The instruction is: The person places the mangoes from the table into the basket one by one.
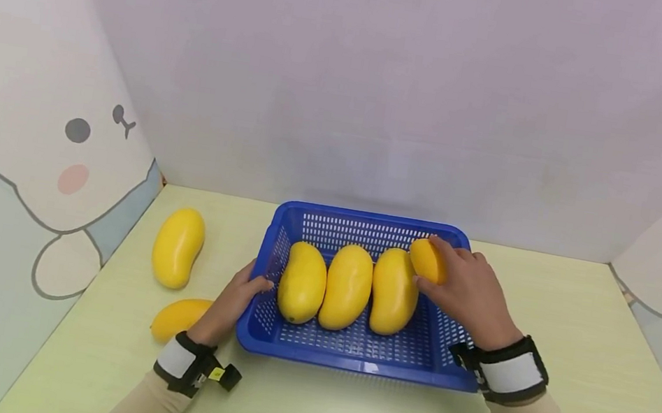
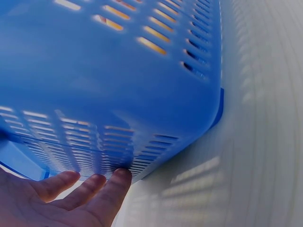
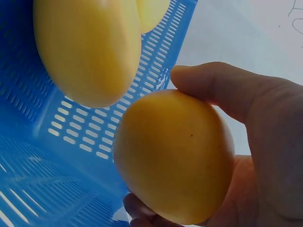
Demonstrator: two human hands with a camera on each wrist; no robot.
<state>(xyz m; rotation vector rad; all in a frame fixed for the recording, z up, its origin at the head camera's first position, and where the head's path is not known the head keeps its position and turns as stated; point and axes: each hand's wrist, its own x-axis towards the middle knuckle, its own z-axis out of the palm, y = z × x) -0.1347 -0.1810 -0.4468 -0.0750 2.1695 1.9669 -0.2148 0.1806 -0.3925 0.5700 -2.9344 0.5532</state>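
right hand (image 1: 471, 293) is gripping a mango (image 1: 428, 260) over the blue basket (image 1: 367, 222), frame centre | left hand (image 1: 235, 299), fingers straight, is touching the basket's left wall

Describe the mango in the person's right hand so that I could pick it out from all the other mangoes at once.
Start at the blue basket in the middle of the pale green table. Three mangoes lie side by side on its floor; look just right of them, over the basket's far right corner. There the right hand grips a mango, the only one lifted off the floor and partly wrapped by fingers.
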